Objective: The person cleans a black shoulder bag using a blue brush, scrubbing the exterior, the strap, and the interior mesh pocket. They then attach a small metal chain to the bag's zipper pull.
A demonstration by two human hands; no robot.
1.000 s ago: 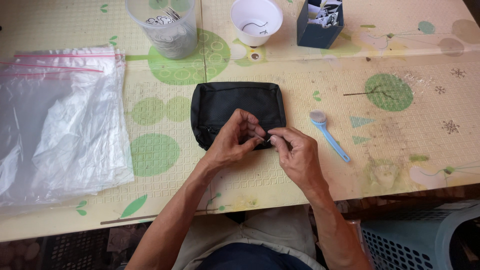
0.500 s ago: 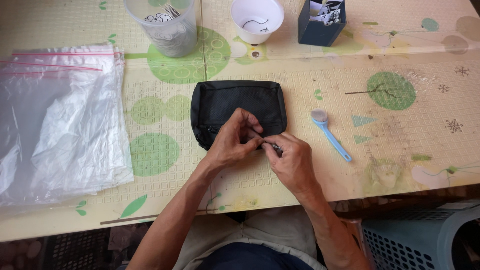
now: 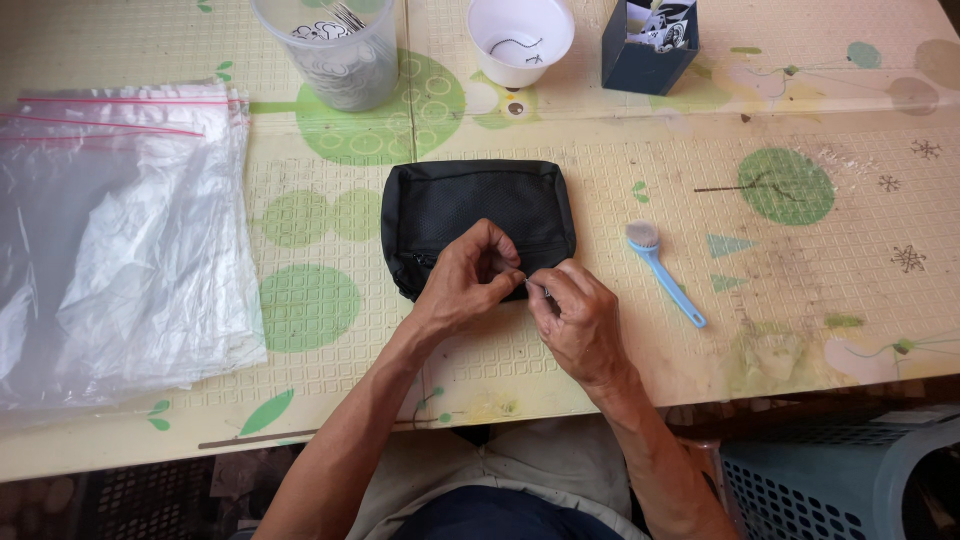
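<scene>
Hands meet at the near edge of a black pouch (image 3: pixel 478 205) that lies flat in the middle of our table (image 3: pixel 800 330), on its patterned yellow and green cover. Our left hand (image 3: pixel 468 278) rests on the pouch's front edge with the fingers curled in, pinching something small at the zipper line. Our right hand (image 3: pixel 578 322) sits just beside it, thumb and forefinger pressed together on the same spot, so both are closed in a pinch at the pouch's edge. What exactly sits between the fingertips is too small for us to tell.

To our left lies a stack of clear bags (image 3: pixel 115 240) with pink zip strips, well apart from the pouch. Just right of the pouch lies a blue brush (image 3: pixel 664 272), bristle head toward the far side, handle slanting toward us. Along the far edge stand a clear cup (image 3: pixel 330 48) with small metal pieces inside, a white bowl (image 3: pixel 520 38) and a dark blue box (image 3: pixel 648 50) holding small parts. A blue basket (image 3: pixel 850 480) sits below the table's near right corner.
</scene>
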